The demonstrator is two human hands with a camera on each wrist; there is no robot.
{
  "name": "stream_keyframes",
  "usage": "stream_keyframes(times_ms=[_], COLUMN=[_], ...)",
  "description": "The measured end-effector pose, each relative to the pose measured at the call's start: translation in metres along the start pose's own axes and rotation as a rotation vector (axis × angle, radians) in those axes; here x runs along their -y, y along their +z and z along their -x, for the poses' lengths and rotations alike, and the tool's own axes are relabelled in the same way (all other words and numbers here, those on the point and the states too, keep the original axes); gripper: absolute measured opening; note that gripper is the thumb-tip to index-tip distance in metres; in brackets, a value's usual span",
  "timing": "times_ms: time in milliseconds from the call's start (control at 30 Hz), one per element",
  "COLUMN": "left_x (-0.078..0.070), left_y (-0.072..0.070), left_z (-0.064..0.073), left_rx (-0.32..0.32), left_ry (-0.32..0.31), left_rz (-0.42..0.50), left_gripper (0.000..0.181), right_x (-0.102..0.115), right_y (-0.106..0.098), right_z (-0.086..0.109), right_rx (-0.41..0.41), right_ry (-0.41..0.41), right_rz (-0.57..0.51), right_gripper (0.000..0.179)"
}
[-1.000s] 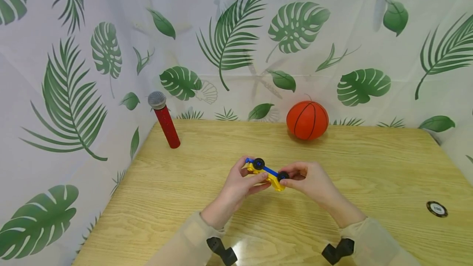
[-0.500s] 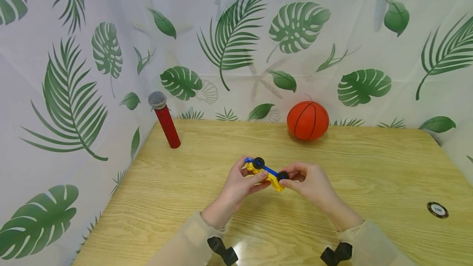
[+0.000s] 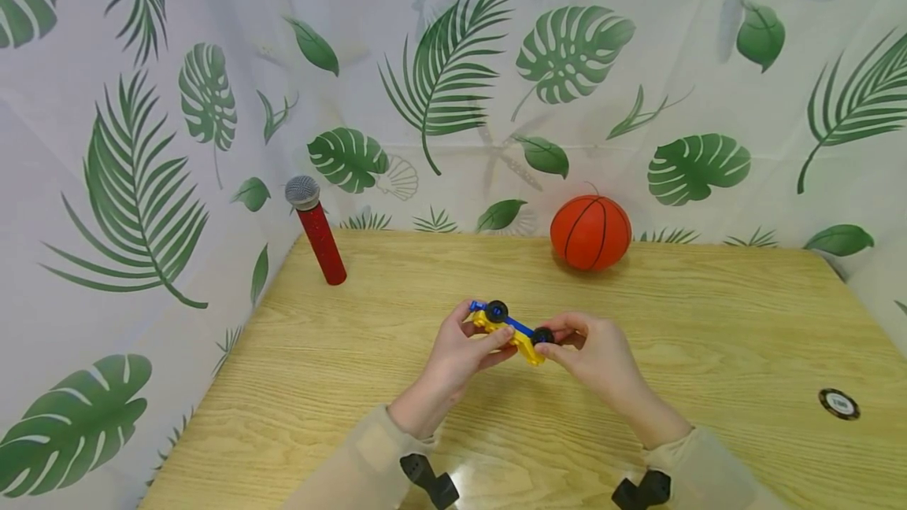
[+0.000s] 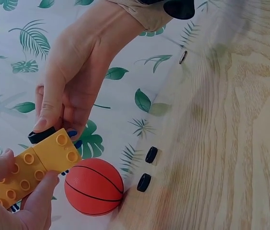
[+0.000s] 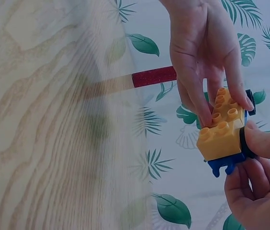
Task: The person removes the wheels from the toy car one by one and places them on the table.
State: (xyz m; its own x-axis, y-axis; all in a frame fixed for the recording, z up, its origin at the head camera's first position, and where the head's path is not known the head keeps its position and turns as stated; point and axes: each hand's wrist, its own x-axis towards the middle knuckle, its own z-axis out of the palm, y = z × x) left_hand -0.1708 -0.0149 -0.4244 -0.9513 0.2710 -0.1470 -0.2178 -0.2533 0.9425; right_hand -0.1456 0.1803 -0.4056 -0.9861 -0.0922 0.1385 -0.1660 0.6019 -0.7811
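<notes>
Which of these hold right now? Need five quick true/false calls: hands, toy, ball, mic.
1. The left hand holds the yellow-and-blue plastic toy car. True.
2. The right hand pinches the toy car's round black wheel. True.
3. The toy car is set down. False: it is held above the pale wood-grain table.
4. Head view: the red microphone with grey mesh head is left of the orange-red ball with black lines. True.
5. The ball touches the right hand. False: they are apart.

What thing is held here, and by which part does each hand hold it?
A yellow-and-blue toy car: the left hand grips its yellow body; the right hand pinches a black wheel at one end.
</notes>
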Motion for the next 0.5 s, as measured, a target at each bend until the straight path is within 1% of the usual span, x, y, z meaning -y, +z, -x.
stream_keyframes(times_ms=[233, 500], left_x=[0.0007, 0.0023], left_y=[0.0016, 0.0019], left_z=[0.0001, -0.0009], left_rx=[-0.024, -0.035], left_ry=[0.0, 0.008], left_rz=[-0.008, 0.002], left_gripper=[0.035, 0.035], right_x=[-0.0015, -0.0015], right_y=[0.0026, 0.006], right_z=[0.0009, 0.0014], right_rx=[-0.043, -0.098], right_ry=[-0.014, -0.034], right_rz=[0.03, 0.053], right_gripper=[0.022, 0.024])
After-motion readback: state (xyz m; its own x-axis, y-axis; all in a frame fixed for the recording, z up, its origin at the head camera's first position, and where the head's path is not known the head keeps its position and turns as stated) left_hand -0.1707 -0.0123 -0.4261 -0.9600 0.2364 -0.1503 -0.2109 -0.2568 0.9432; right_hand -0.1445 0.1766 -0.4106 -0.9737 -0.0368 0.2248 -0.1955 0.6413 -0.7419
